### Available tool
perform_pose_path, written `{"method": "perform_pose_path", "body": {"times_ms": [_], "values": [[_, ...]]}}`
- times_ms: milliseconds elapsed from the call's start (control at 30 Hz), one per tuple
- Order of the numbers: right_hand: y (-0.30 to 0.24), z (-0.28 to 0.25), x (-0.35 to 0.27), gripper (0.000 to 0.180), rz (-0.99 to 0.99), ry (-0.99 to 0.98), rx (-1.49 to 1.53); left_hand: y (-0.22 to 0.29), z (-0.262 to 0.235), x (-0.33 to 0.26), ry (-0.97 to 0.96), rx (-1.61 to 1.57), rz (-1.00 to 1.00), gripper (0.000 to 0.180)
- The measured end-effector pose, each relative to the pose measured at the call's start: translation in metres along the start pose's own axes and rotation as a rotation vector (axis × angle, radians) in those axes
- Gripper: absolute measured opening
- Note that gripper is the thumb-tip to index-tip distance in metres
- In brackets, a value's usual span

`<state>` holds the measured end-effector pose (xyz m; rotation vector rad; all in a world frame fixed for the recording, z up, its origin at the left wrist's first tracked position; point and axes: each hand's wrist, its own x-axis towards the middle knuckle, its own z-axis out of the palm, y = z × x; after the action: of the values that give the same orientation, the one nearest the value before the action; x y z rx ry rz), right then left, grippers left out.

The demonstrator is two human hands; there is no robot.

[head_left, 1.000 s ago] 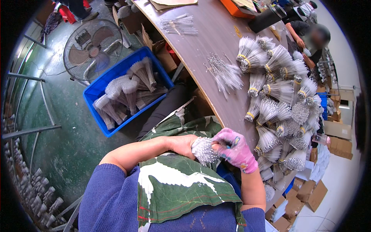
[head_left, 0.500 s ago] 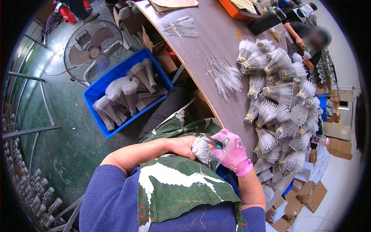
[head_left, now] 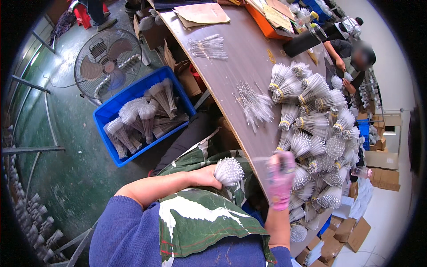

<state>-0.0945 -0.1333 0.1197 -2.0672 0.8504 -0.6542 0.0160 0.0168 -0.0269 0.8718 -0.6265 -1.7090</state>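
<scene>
A bundle of thin wire brushes (head_left: 229, 171) with white bristles sits in my bare left hand (head_left: 208, 177); the fingers are closed around it above my lap. My right hand (head_left: 281, 180), in a pink flowered glove, is raised at the table's near edge beside the heaped brush bundles. Motion smears its fingers, so whether they hold something cannot be made out. A faint pale streak runs between the held bundle and the glove. Many brush bundles (head_left: 311, 122) tied with yellow bands cover the right of the table (head_left: 213, 71). Loose brushes (head_left: 254, 104) lie left of them.
A blue crate (head_left: 144, 149) with brush bundles stands on the floor at left, beside a floor fan (head_left: 108, 66). On the table's far part are a small brush bundle (head_left: 208, 47), a black flask (head_left: 304, 42) and an orange box (head_left: 264, 26). Another person (head_left: 342, 62) works beyond the table.
My right hand has moved away from the bundle, to the right and up to the table edge. The left hand keeps the bundle, whose end now shows fully. The view has shifted slightly.
</scene>
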Motion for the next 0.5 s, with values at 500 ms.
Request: {"method": "perform_pose_path", "body": {"times_ms": [500], "values": [[0.065, 0.040, 0.050, 0.019, 0.568, 0.194, 0.626, 0.003, -0.007, 0.002, 0.037, 0.088, 0.222, 0.048]]}}
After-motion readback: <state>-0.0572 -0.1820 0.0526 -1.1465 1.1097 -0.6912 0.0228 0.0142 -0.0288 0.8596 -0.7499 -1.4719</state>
